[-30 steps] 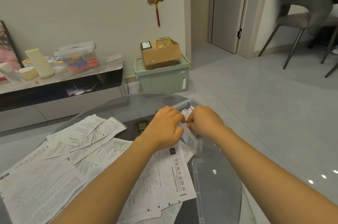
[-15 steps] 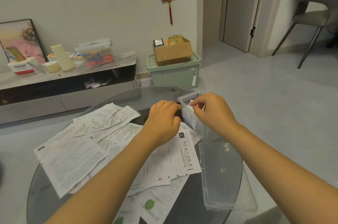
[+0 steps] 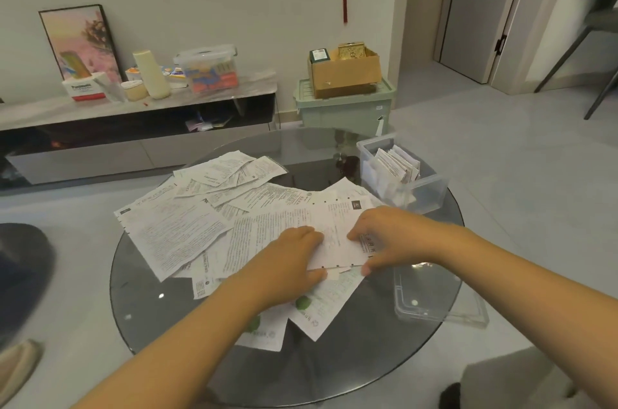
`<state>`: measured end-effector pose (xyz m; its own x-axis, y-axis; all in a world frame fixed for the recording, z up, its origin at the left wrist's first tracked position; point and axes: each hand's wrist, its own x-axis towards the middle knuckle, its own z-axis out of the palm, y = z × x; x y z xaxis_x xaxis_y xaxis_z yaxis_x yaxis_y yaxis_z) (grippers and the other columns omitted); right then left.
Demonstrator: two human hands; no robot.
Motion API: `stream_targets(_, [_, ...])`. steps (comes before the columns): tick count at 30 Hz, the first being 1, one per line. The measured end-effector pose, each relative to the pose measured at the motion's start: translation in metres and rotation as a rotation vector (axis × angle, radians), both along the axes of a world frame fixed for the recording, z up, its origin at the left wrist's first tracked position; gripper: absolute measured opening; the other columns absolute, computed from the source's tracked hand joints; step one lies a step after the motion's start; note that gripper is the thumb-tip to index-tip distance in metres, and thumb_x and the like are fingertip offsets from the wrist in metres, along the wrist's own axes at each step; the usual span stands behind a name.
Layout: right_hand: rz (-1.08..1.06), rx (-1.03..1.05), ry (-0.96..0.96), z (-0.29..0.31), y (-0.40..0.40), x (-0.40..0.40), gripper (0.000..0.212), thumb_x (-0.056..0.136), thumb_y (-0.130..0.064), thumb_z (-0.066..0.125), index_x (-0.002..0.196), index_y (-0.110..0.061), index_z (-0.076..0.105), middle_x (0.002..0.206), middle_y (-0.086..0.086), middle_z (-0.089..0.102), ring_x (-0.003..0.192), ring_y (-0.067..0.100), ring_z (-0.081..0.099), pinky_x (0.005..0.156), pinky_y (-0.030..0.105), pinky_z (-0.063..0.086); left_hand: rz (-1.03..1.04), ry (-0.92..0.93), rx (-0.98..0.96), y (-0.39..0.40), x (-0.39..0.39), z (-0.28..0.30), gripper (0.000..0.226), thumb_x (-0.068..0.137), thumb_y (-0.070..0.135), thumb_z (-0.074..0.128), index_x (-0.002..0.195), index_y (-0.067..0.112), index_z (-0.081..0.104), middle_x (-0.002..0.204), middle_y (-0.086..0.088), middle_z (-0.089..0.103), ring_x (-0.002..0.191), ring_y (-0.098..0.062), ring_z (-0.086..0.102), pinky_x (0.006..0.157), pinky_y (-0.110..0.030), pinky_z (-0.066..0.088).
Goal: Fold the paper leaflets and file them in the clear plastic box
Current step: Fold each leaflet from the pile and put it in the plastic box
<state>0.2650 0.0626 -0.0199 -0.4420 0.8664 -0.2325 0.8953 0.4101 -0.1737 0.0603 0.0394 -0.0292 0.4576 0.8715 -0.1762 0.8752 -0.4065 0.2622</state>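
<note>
Several unfolded printed leaflets (image 3: 187, 228) lie in a loose heap on the round glass table (image 3: 384, 351). The clear plastic box (image 3: 428, 194) stands at the table's far right with several folded leaflets (image 3: 398, 164) upright inside it. Both hands are on the top leaflet (image 3: 337, 224) of the heap, near its front edge. My left hand (image 3: 294, 261) pinches its lower edge between thumb and fingers. My right hand (image 3: 384, 238) grips its right lower corner, thumb underneath.
The box's clear lid (image 3: 434, 295) lies at the table's right edge, partly overhanging. Beyond the table are a low cabinet (image 3: 140, 121) with containers, a green storage bin (image 3: 344, 111) carrying a cardboard box, and a chair (image 3: 598, 40) at the far right.
Both hands left the clear box, where they had been tucking a folded leaflet in, and came back toward me onto the top leaflet of the heap. The camera tilted down.
</note>
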Motion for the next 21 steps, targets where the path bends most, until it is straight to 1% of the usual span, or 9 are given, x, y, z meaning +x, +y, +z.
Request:
stream_targets(2, [0.023,0.009,-0.006,-0.001,0.0,0.0,0.066,0.075,-0.051,0.07,0.133,-0.031,0.048,0.13,-0.009,0.048,0.121,0.012,0.043,0.101,0.034,0.039,0.008,-0.024,0.015,0.0,-0.005,-0.001,0.056,0.094,0.04,0.051,0.144,0.026,0.03,0.15,0.011,0.03,0.137,-0.009,0.028,0.111,-0.028,0.025])
stream_targets(5, [0.043,0.041,0.017,0.002,-0.003,0.0,0.05,0.081,-0.042,0.066,0.128,-0.031,0.054,0.127,-0.011,0.053,0.117,0.011,0.047,0.097,0.029,0.041,0.003,-0.024,0.024,0.002,-0.01,-0.004,0.05,0.094,0.041,0.051,0.141,0.03,0.038,0.146,0.013,0.037,0.133,-0.008,0.035,0.11,-0.028,0.03])
stream_targets(7, [0.048,0.065,0.032,0.005,-0.004,0.0,0.039,0.085,-0.037,0.062,0.123,-0.03,0.059,0.122,-0.013,0.058,0.111,0.009,0.052,0.093,0.027,0.044,0.005,-0.058,0.031,0.003,-0.011,-0.003,0.04,0.095,0.04,0.05,0.134,0.031,0.048,0.14,0.014,0.045,0.126,-0.006,0.042,0.106,-0.024,0.033])
stream_targets(10, [0.052,0.102,0.092,0.006,-0.005,-0.002,0.027,0.084,-0.034,0.056,0.107,-0.026,0.067,0.105,-0.011,0.066,0.098,0.01,0.059,0.085,0.031,0.05,0.006,-0.126,0.027,0.003,-0.011,0.0,0.029,0.096,0.035,0.049,0.123,0.031,0.058,0.133,0.014,0.05,0.121,-0.004,0.045,0.102,-0.019,0.032])
stream_targets(13, [0.051,0.168,0.116,0.006,-0.007,-0.007,0.02,0.084,-0.03,0.053,0.092,-0.022,0.068,0.091,-0.008,0.067,0.086,0.011,0.058,0.079,0.035,0.051,0.014,-0.181,0.015,0.002,-0.012,-0.001,0.023,0.095,0.03,0.052,0.115,0.032,0.064,0.13,0.013,0.052,0.118,-0.003,0.046,0.103,-0.019,0.032])
stream_targets(16, [0.076,0.263,0.14,0.013,-0.011,-0.013,0.02,0.089,-0.03,0.051,0.097,-0.023,0.067,0.097,-0.008,0.066,0.091,0.01,0.055,0.082,0.033,0.049,0.038,-0.25,0.018,-0.002,-0.01,0.0,0.023,0.091,0.032,0.056,0.113,0.031,0.063,0.123,0.014,0.055,0.113,-0.003,0.049,0.098,-0.022,0.038])
stream_targets(19, [0.104,0.283,0.242,0.021,-0.016,-0.022,0.02,0.09,-0.033,0.053,0.1,-0.025,0.068,0.1,-0.01,0.066,0.095,0.007,0.052,0.085,0.03,0.046,0.055,-0.355,-0.045,-0.01,-0.005,0.006,0.031,0.087,0.042,0.061,0.116,0.031,0.06,0.103,0.023,0.054,0.096,0.002,0.051,0.084,-0.019,0.042])
stream_targets(20, [0.108,0.285,0.279,0.024,-0.017,-0.025,0.02,0.09,-0.035,0.054,0.099,-0.025,0.069,0.099,-0.01,0.066,0.095,0.006,0.052,0.085,0.029,0.045,0.067,-0.41,-0.066,-0.012,-0.003,0.006,0.024,0.088,0.041,0.061,0.11,0.032,0.063,0.094,0.025,0.055,0.088,0.004,0.052,0.079,-0.017,0.042])
stream_targets(21, [0.1,0.29,0.314,0.026,-0.019,-0.028,0.02,0.089,-0.036,0.056,0.098,-0.025,0.069,0.099,-0.01,0.066,0.095,0.005,0.051,0.085,0.028,0.044,0.094,-0.463,-0.073,-0.012,-0.002,0.007,0.012,0.09,0.038,0.059,0.098,0.033,0.066,0.082,0.023,0.057,0.078,0.004,0.052,0.073,-0.018,0.042])
